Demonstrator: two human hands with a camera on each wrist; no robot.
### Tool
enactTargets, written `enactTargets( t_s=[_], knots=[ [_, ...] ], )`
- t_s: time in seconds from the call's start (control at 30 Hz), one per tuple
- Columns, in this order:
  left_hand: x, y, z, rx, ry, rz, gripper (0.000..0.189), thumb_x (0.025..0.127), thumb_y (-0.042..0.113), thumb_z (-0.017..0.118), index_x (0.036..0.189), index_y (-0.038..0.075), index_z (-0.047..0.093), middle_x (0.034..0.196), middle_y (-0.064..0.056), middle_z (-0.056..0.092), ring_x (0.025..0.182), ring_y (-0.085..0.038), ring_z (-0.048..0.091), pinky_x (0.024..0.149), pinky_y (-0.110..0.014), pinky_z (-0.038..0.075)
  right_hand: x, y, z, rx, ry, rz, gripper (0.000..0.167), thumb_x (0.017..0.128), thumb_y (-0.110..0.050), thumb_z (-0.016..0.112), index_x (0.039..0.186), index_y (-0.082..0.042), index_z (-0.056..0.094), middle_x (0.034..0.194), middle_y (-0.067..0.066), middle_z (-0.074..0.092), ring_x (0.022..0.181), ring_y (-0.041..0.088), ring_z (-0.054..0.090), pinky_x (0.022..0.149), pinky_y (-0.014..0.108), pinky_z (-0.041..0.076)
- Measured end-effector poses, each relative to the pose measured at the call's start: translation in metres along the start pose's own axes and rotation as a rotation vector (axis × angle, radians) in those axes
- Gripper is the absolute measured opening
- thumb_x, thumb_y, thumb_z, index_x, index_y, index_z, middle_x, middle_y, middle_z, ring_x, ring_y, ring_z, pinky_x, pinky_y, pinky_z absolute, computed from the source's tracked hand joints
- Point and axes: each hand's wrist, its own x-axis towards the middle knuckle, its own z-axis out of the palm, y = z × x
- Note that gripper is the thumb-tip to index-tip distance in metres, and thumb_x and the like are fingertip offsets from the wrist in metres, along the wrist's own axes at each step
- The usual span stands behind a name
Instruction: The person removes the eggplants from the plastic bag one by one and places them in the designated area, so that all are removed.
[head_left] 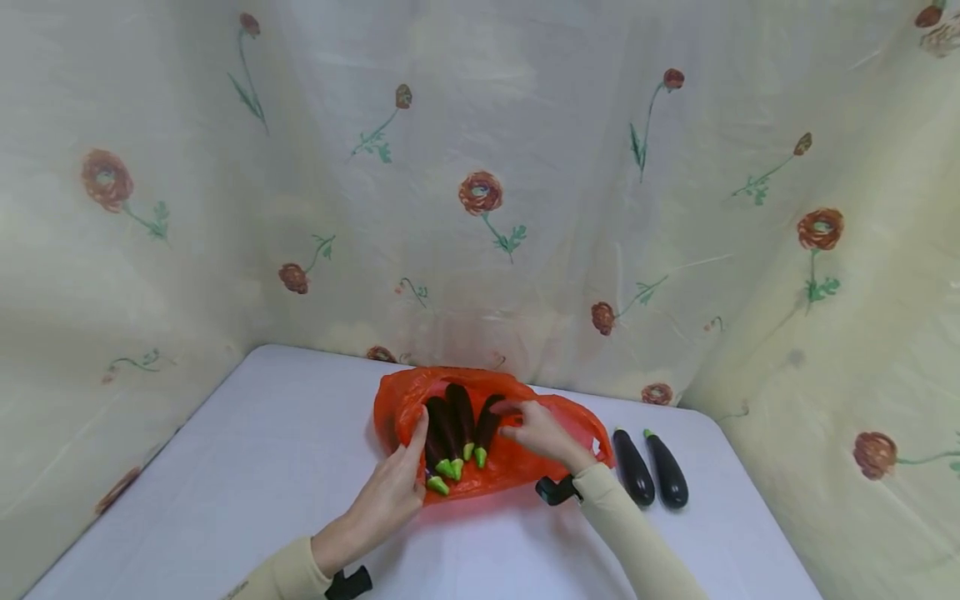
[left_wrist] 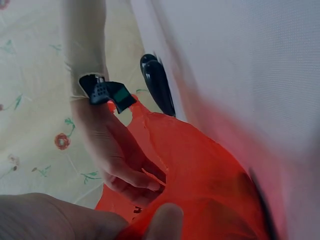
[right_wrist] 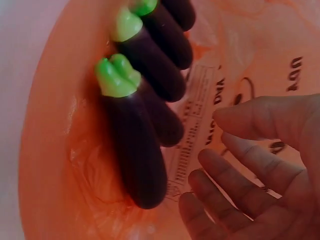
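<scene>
An orange-red plastic bag (head_left: pixel 517 471) lies on the table with its mouth spread wide. Inside are several dark purple eggplants (head_left: pixel 444 427) with green caps, side by side. My left hand (head_left: pixel 386 493) holds the near left edge of the bag, the plastic pinched between thumb and fingers; its thumb (left_wrist: pixel 166 222) is on the film in the left wrist view. Over the right part of the opening, my right hand (head_left: pixel 542 432) reaches in with spread, slightly bent fingers. In the right wrist view, that hand (right_wrist: pixel 260 185) is apart from the nearest eggplant (right_wrist: pixel 135 150), holding nothing.
Two more eggplants, one (head_left: pixel 633 468) beside the other (head_left: pixel 666 471), lie on the white table (head_left: pixel 285 450) right of the bag. A flower-printed curtain (head_left: pixel 555 217) hangs behind the table and along its sides.
</scene>
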Motion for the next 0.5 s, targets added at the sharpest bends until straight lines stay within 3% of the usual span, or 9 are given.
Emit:
enactTargets(
  t_s=[0.2,0.3,0.37,0.43,0.5],
  knots=[
    [0.001,0.001,0.000,-0.018,-0.010,0.009,0.102,0.076,-0.013,0.062,0.157,0.014,0.005,0.105,-0.018,0.058,0.064,-0.014,0.044,0.058,-0.020,0.044,0.009,0.008,0.003,0.039,-0.041,0.006,0.037,0.087,0.005,0.056,0.124,0.002,0.060,0.126,0.017,0.061,0.117,0.035,0.054,0.102,0.055,0.040],
    [0.001,0.001,0.000,-0.018,-0.014,0.004,0.102,0.076,-0.014,0.062,0.156,0.013,0.005,0.112,-0.021,0.058,0.066,-0.015,0.045,0.060,-0.021,0.045,0.011,0.012,0.004,0.014,-0.054,0.026,0.043,0.086,0.007,0.051,0.127,-0.003,0.059,0.130,0.014,0.058,0.102,0.033,0.056,0.083,0.044,0.051],
    [0.001,0.001,0.000,-0.014,-0.016,-0.003,0.102,0.076,-0.014,0.063,0.156,0.013,0.005,0.115,-0.021,0.058,0.067,-0.015,0.045,0.061,-0.021,0.047,0.013,0.016,0.004,-0.005,-0.070,0.037,0.048,0.084,0.008,0.046,0.128,-0.006,0.058,0.133,0.011,0.055,0.096,0.030,0.053,0.066,0.033,0.046],
    [0.000,0.002,0.000,-0.008,-0.016,-0.008,0.102,0.076,-0.014,0.063,0.156,0.013,0.006,0.115,-0.021,0.058,0.068,-0.015,0.045,0.063,-0.022,0.048,0.015,0.019,0.005,-0.026,-0.086,0.045,0.051,0.082,0.008,0.043,0.129,-0.007,0.057,0.133,0.011,0.053,0.087,0.030,0.050,0.059,0.028,0.036],
    [0.000,0.001,0.000,-0.004,-0.017,-0.011,0.102,0.076,-0.013,0.063,0.156,0.013,0.006,0.116,-0.020,0.058,0.069,-0.015,0.045,0.065,-0.023,0.050,0.017,0.021,0.005,-0.040,-0.103,0.072,0.053,0.082,0.007,0.041,0.131,-0.007,0.055,0.130,0.013,0.052,0.080,0.030,0.049,0.058,0.028,0.035]
  ],
)
